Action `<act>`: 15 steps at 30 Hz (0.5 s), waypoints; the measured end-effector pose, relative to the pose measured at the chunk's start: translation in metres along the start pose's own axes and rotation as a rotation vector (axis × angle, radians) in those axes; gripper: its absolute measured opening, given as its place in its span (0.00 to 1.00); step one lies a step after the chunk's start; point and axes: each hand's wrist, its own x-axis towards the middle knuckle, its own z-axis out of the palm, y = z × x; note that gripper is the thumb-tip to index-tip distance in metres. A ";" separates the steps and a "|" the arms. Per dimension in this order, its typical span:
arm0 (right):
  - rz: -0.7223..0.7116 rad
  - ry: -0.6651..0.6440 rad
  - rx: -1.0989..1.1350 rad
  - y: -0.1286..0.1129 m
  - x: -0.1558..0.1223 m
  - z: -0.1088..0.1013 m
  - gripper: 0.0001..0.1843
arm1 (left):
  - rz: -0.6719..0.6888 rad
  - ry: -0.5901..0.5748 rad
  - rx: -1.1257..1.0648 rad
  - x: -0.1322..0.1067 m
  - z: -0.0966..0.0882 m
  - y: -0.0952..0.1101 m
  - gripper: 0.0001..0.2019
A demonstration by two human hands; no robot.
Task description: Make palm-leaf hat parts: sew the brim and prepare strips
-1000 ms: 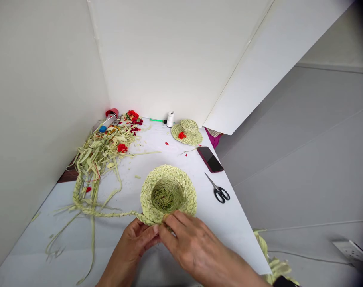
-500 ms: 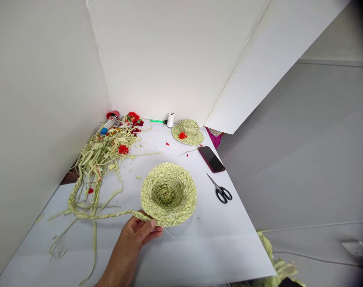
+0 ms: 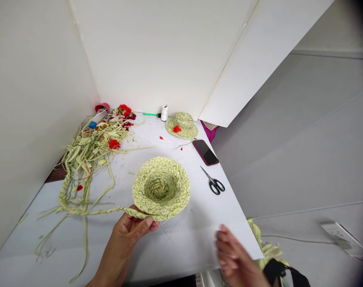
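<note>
A small woven straw hat (image 3: 177, 191) of pale green braid lies with its hollow crown facing me. My left hand (image 3: 138, 229) grips the near edge of its brim, thumb on top, where the braid (image 3: 103, 212) joins and trails away to the left. Fine thread ends stick out by the thumb. My right hand (image 3: 229, 251) hovers apart from the hat at the table's near right, smeared by motion. Its fingers are curled together; whatever they pinch is too small or blurred to make out.
Scissors (image 3: 214, 185) and a phone (image 3: 206, 152) lie along the right edge of the table. Behind stand a finished straw hat (image 3: 184, 124) with a red flower and a thread spool (image 3: 164, 113). Loose straw strips (image 3: 88, 147) with red flowers heap at the left.
My right hand has come into view at the lower right. The scene has shifted slightly left and up as the camera turned; my left hand keeps its hold on the hat brim.
</note>
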 end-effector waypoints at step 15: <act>0.066 -0.022 0.212 0.010 0.027 0.106 0.28 | 0.028 -0.019 -0.019 -0.001 0.003 -0.009 0.13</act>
